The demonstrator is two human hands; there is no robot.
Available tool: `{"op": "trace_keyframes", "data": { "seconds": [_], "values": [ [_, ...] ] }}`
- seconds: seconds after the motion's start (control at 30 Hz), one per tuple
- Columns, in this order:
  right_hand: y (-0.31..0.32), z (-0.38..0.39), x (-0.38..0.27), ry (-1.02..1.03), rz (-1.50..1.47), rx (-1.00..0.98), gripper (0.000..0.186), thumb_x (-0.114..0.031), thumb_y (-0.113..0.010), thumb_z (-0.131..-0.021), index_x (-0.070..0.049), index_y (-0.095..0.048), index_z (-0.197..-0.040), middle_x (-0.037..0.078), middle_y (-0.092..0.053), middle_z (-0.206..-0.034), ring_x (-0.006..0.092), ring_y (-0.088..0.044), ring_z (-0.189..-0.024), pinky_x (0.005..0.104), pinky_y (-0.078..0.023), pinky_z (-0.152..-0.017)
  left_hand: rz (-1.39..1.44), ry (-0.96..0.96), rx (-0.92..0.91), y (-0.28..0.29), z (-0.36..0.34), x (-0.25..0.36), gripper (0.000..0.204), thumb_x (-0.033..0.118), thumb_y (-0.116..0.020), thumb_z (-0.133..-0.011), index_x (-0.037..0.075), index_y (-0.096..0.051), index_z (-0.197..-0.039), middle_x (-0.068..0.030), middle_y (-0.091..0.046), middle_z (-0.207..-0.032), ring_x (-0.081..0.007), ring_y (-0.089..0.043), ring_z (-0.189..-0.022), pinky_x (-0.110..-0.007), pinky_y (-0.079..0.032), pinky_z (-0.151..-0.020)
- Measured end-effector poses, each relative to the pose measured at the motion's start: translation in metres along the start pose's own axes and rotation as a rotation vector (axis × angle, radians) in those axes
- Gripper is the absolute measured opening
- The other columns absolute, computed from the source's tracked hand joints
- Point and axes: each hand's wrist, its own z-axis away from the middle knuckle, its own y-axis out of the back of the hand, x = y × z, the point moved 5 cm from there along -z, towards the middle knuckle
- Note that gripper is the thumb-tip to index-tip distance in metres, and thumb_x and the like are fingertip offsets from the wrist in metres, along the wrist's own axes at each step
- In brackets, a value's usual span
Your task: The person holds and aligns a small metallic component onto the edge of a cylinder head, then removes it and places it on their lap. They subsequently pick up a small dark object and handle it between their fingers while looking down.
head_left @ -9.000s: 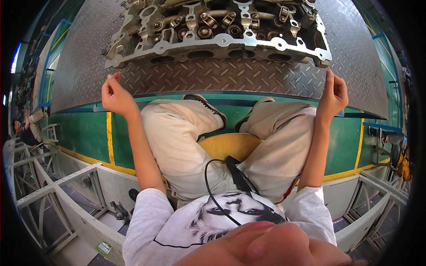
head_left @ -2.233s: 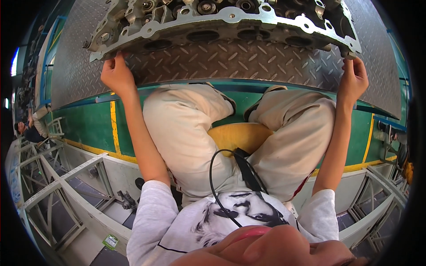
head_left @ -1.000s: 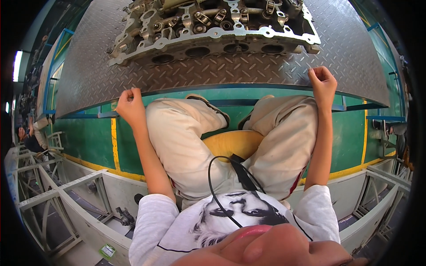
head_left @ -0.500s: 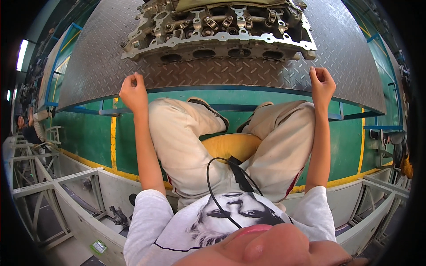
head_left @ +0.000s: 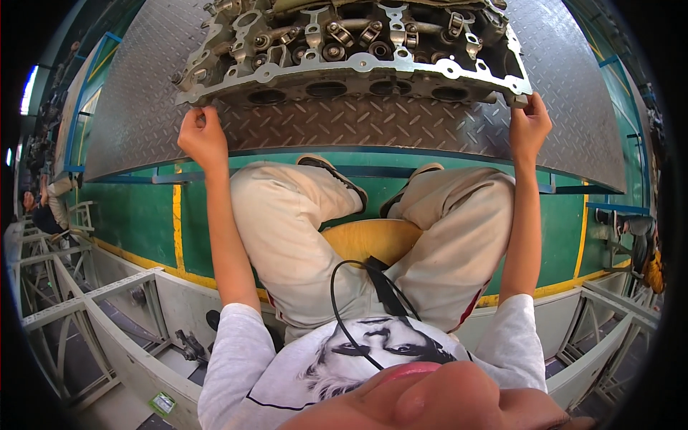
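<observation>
A large grey metal engine cylinder head (head_left: 351, 46), full of valve springs and round ports, lies on a steel tread-plate platform (head_left: 358, 129). My left hand (head_left: 203, 136) is at its near left corner, fingers curled just below the flange. Over at the near right corner, my right hand (head_left: 529, 122) pinches the flange edge. Both arms reach straight out over my bent knees in beige trousers.
The platform's front edge (head_left: 287, 154) runs above a green wall with yellow stripes. I sit on a yellow stool (head_left: 369, 240). Grey metal frames (head_left: 79, 315) stand at the left and right. Another person crouches at the far left (head_left: 50, 208).
Both hands have lifted from the platform's front edge up to the near corners of the cylinder head, the right one now gripping the flange. The view has tilted slightly.
</observation>
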Motion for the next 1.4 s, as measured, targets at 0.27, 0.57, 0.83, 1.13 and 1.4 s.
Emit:
{"op": "trace_keyframes", "data": {
  "seconds": [0.27,0.57,0.83,1.13,1.4],
  "values": [
    [0.011,0.019,-0.009,-0.032,-0.01,0.064,0.013,-0.009,-0.065,-0.082,0.002,-0.06,-0.077,-0.005,-0.053,-0.063,0.0017,-0.045,-0.059,0.0165,-0.036,-0.054,-0.05,-0.055,0.105,0.022,0.01,0.014,0.018,0.014,-0.065,-0.077,-0.001,-0.061,-0.069,-0.0064,-0.048,-0.054,-0.0172,-0.041,-0.046,-0.032,-0.033,-0.045],
    [0.027,0.033,-0.017,0.007,-0.023,0.049,0.014,-0.01,-0.066,-0.083,0.0,-0.061,-0.075,-0.005,-0.052,-0.063,0.0012,-0.043,-0.057,0.0159,-0.035,-0.054,-0.08,-0.179,0.069,0.038,0.018,0.021,0.016,0.012,-0.065,-0.081,-0.001,-0.062,-0.073,-0.0046,-0.051,-0.057,-0.0122,-0.04,-0.048,-0.028,-0.032,-0.045],
    [0.015,0.027,-0.012,-0.037,-0.036,0.021,0.015,-0.011,-0.066,-0.083,0.001,-0.062,-0.074,-0.005,-0.052,-0.062,0.0008,-0.042,-0.057,0.0158,-0.034,-0.053,-0.054,-0.199,0.078,0.034,0.017,0.026,0.012,0.008,-0.065,-0.079,0.0,-0.06,-0.071,-0.0052,-0.051,-0.06,-0.0149,-0.039,-0.046,-0.029,-0.032,-0.044],
    [0.021,0.029,-0.02,-0.069,-0.13,0.128,0.015,-0.012,-0.066,-0.084,0.002,-0.063,-0.079,-0.005,-0.054,-0.064,0.0014,-0.045,-0.058,0.0155,-0.035,-0.054,0.021,-0.13,0.193,0.041,0.016,0.03,0.016,0.012,-0.064,-0.083,-0.001,-0.064,-0.073,-0.003,-0.055,-0.06,-0.0097,-0.042,-0.049,-0.025,-0.032,-0.046],
    [0.013,0.025,-0.006,-0.085,-0.116,0.087,0.015,-0.011,-0.066,-0.083,0.003,-0.064,-0.08,-0.004,-0.056,-0.066,0.0012,-0.046,-0.059,0.0156,-0.037,-0.055,-0.05,-0.172,0.145,0.033,0.015,0.022,0.017,0.014,-0.064,-0.083,0.0,-0.065,-0.074,-0.0034,-0.054,-0.057,-0.0109,-0.042,-0.048,-0.027,-0.033,-0.045]
  ]
}}
